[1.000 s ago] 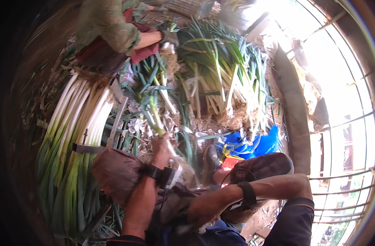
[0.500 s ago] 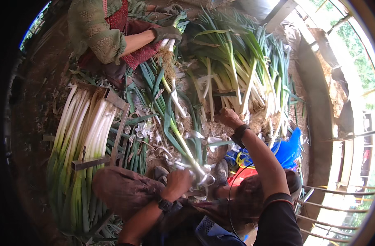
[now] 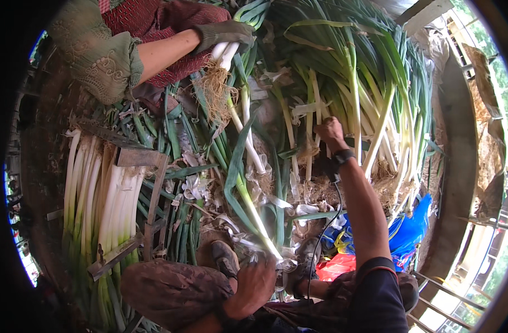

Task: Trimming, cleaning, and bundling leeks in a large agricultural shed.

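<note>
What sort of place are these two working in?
It looks like a rough farm shed for handling leek-like vegetables, though that's a guess: a big heap of them at right, a bundle laid in a frame, and pale peelings scattered about.

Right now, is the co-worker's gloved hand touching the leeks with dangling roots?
Touching. The head view shows the gloved hand closed around the leeks, white stems emerging directly below it.

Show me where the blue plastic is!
In the head view, the blue plastic is at the lower right, showing on both sides of the right forearm, beside the red plastic.
</note>
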`<act>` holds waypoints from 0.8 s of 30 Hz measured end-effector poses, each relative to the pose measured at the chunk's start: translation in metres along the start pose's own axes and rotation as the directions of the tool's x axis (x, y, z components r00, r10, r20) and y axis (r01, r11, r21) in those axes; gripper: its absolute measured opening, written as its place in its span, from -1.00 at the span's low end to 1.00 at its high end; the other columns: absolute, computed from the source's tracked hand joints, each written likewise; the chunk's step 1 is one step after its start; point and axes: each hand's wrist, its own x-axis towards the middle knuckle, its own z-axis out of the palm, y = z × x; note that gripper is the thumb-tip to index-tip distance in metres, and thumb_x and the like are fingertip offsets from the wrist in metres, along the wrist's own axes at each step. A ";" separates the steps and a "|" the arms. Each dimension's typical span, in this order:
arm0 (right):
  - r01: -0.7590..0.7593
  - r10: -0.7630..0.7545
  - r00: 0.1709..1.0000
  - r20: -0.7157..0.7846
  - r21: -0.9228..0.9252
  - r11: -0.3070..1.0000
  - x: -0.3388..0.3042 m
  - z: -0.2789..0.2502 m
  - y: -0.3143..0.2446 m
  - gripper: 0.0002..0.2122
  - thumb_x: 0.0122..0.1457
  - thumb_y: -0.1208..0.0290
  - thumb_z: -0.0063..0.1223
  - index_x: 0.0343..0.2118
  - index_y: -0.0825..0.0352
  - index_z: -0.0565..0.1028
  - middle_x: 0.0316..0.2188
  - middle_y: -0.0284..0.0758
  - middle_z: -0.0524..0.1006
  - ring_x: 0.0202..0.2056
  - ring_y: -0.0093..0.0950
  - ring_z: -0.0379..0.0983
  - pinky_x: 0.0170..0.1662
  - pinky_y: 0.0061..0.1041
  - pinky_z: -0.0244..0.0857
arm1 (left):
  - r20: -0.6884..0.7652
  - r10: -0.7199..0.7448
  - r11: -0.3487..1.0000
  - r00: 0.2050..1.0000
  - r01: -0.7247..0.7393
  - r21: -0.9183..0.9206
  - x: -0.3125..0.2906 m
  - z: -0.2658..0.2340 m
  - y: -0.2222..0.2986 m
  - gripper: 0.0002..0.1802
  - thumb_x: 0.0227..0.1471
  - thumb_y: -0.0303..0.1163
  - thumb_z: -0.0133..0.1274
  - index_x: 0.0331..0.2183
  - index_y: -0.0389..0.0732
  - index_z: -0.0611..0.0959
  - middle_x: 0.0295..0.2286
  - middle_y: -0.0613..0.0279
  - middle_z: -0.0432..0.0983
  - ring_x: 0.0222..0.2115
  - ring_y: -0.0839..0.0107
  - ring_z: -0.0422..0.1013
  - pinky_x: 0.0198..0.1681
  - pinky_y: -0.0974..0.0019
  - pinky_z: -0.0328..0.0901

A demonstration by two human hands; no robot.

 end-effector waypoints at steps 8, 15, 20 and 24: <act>-0.059 0.059 0.951 0.303 -0.008 0.998 -0.113 0.034 0.005 -0.55 -0.04 0.17 0.20 -0.14 0.30 0.36 -0.32 -0.10 0.52 -0.21 -0.18 0.48 -0.21 -0.27 0.39 | 0.026 0.024 0.999 0.999 -0.025 0.042 0.002 -0.012 0.000 -0.73 -0.04 -0.44 0.00 -0.22 -0.27 0.48 -0.43 0.05 0.46 -0.45 0.13 0.49 -0.35 0.15 0.35; -0.193 0.199 0.979 0.031 -0.145 0.971 -0.133 0.052 -0.036 -0.35 -0.16 0.14 0.24 0.03 0.33 0.33 -0.18 0.00 0.48 -0.18 -0.04 0.44 -0.03 -0.23 0.30 | -0.011 0.041 0.994 0.999 -0.040 0.099 -0.012 -0.006 0.000 -0.69 -0.06 -0.46 -0.03 -0.19 -0.29 0.48 -0.39 0.05 0.45 -0.40 0.15 0.46 -0.34 0.13 0.33; 0.161 -0.239 0.913 0.331 0.246 0.956 -0.126 0.000 -0.005 -0.80 0.02 0.43 0.05 -0.26 0.27 0.55 -0.41 -0.24 0.57 -0.40 -0.26 0.48 -0.22 -0.41 0.34 | -0.066 0.053 0.990 0.996 -0.043 0.136 -0.018 0.003 0.000 -0.63 0.01 -0.43 -0.06 -0.10 -0.32 0.48 -0.41 0.02 0.45 -0.41 0.10 0.44 -0.35 0.11 0.32; 0.540 -0.529 0.723 0.444 0.114 0.834 -0.139 -0.052 -0.037 -0.73 0.03 0.57 0.01 -0.16 0.27 0.52 -0.28 -0.29 0.58 -0.37 -0.35 0.49 -0.27 -0.44 0.36 | -0.169 0.072 0.984 0.983 -0.043 0.171 -0.026 0.003 -0.016 -0.67 0.04 -0.42 -0.07 -0.13 -0.31 0.49 -0.45 -0.01 0.47 -0.45 0.06 0.46 -0.40 0.04 0.34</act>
